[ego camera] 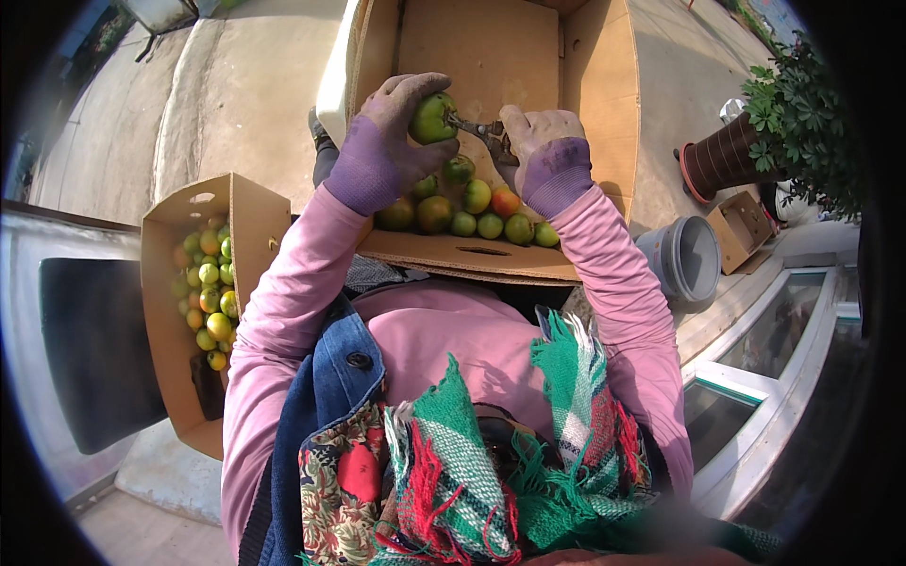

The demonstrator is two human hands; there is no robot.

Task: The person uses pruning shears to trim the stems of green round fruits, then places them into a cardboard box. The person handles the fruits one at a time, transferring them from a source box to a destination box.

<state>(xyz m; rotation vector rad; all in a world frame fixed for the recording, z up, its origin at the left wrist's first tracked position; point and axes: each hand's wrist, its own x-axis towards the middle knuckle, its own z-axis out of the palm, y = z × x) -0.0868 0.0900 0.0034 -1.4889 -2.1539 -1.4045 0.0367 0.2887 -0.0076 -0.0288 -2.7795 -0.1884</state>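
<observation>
My left hand, in a purple knitted work glove, holds a green tomato with its stem end turned to the right. My right hand, gloved the same way, grips a pair of small pruning shears. The tips of the shears meet the tomato at its stem. Both hands are above a large cardboard box. Several tomatoes, mostly green with one reddish, lie at its near end. Whether the shear blades are closed is too small to tell.
To the left, a second cardboard box holds several green, yellow and orange tomatoes. On the right stand a grey plastic bucket, a smaller cardboard box and a potted leafy plant. A white-framed glazed door or window is at lower right.
</observation>
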